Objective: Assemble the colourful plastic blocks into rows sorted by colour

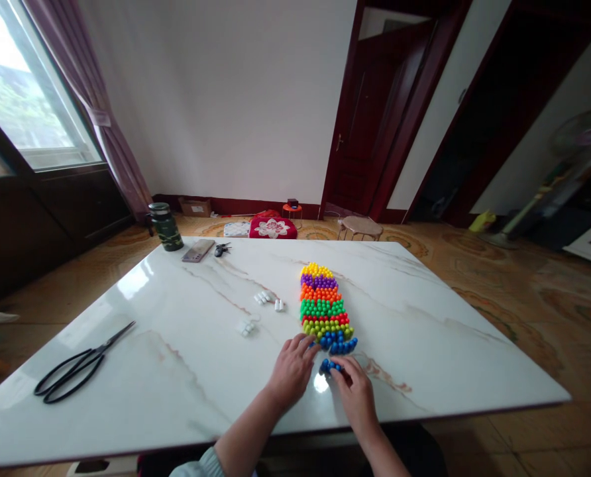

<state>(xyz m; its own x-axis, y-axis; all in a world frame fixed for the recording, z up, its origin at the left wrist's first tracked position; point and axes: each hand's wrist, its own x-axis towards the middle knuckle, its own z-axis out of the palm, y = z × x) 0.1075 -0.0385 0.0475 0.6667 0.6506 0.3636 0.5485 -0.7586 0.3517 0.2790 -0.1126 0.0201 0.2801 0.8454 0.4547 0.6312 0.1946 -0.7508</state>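
Observation:
A strip of small plastic beads (pixel 324 306) lies on the white marble table (pixel 186 371), banded yellow, purple, orange, green, red, lime and blue from far to near. My left hand (pixel 291 371) rests by the strip's near end, fingers curled, fingertips touching the blue beads (pixel 339 342). My right hand (pixel 356 391) pinches a small cluster of loose blue beads (pixel 328 365) just below the strip.
Small white pieces (pixel 264 297) lie left of the strip. Black scissors (pixel 79 363) sit near the table's left edge. A dark bottle (pixel 165 226), a phone (pixel 199 250) and keys (pixel 220 249) stand at the far left corner. Stools and a fan are on the floor beyond.

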